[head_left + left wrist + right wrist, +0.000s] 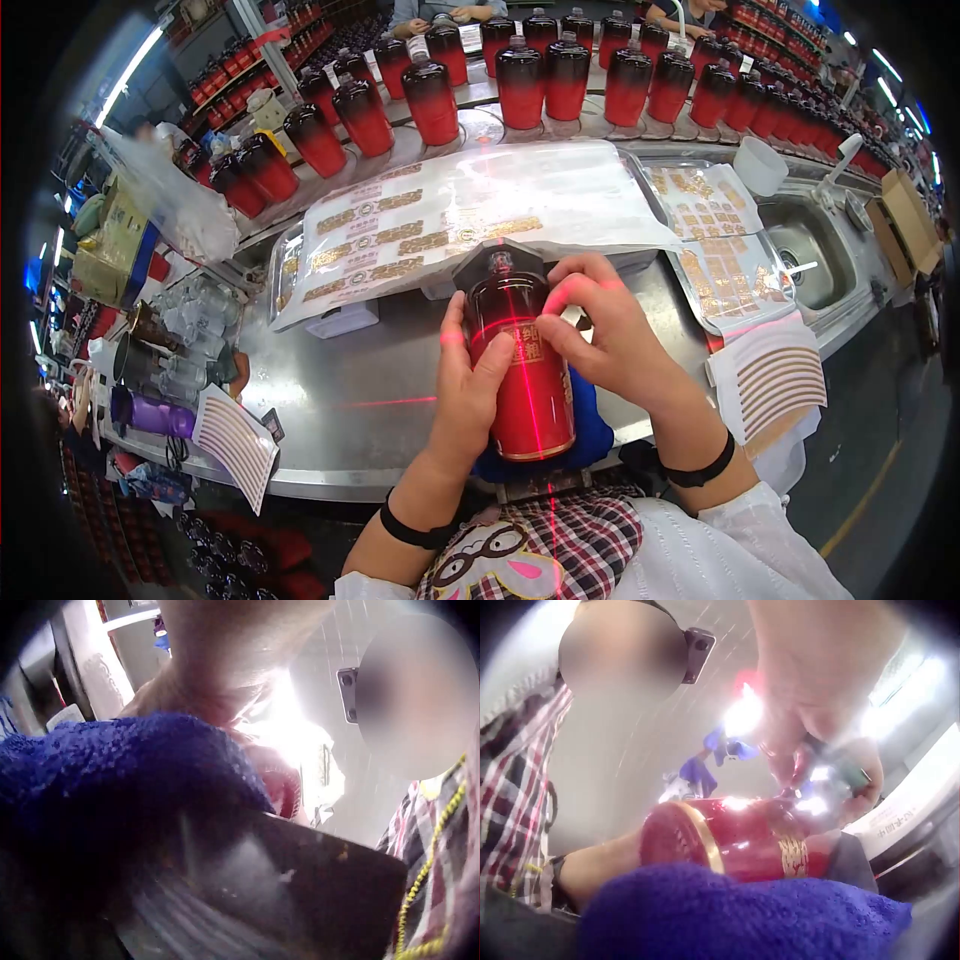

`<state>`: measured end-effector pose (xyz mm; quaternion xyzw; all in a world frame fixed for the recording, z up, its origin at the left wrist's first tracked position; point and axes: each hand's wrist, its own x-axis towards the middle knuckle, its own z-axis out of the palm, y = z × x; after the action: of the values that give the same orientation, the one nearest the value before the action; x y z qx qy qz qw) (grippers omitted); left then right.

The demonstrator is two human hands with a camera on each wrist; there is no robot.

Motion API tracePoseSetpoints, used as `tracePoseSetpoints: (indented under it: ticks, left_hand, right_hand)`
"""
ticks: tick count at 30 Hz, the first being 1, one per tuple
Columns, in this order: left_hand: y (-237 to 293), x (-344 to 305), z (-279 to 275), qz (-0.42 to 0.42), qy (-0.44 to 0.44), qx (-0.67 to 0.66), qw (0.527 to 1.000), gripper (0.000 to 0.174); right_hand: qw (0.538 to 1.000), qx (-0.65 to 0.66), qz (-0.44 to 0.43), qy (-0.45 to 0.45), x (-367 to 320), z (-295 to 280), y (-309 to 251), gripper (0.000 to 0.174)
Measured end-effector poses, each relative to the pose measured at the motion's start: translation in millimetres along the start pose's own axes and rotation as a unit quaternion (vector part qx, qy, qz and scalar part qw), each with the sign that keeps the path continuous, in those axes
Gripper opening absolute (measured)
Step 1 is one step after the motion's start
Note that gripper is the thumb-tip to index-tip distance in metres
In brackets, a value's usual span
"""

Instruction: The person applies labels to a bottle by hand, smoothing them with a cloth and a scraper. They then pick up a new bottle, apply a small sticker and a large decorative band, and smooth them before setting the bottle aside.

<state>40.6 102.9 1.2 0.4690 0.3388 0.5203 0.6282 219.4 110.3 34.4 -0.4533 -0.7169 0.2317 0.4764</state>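
A red bottle [530,400] with a dark top lies tilted on a blue towel [597,425], its neck pointing away from me. Gold characters form a label [525,343] on its upper side. My left hand [468,385] grips the bottle's left side, thumb along the label's edge. From the right, my right hand [610,330] reaches over with bent fingers, thumb tip at the label's right edge; I cannot tell whether it pinches anything. In the right wrist view the bottle [750,832] lies above the towel [750,915], its gold base ring showing.
Sheets of gold decals [400,230] cover a tray ahead; more lie on a tray [735,270] at right. Curved strip sheets [770,380] hang beside the metal table [350,430]. Rows of red-black bottles [520,85] line the back. A sink [810,255] stands far right.
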Motion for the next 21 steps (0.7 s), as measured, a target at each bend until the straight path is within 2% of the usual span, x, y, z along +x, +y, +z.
tracePoseSetpoints:
  ticks: [3, 6, 7, 11, 21]
  left_hand:
    - [0, 1, -1, -0.011, -0.001, -0.013, 1.000, 0.074]
    - [0, 3, -3, -0.007, -0.011, -0.012, 1.000, 0.074]
    - [0, 3, -4, -0.005, -0.015, -0.011, 1.000, 0.073]
    - [-1, 2, -1, 0.008, -0.008, 0.009, 1.000, 0.074]
    - [-1, 5, -3, -0.001, -0.010, -0.005, 1.000, 0.074]
  right_hand:
    - [0.998, -0.034, -0.021, 0.047, -12, -3, -3, 0.016]
    - [0.994, -0.065, -0.087, 0.029, -29, -1, -9, 0.028]
    - [0.988, -0.108, -0.114, 0.005, -33, -1, -9, 0.040]
    - [0.982, -0.146, -0.122, -0.001, -41, 7, -4, 0.047]
    - [0.983, -0.135, -0.120, -0.002, -38, 9, -1, 0.047]
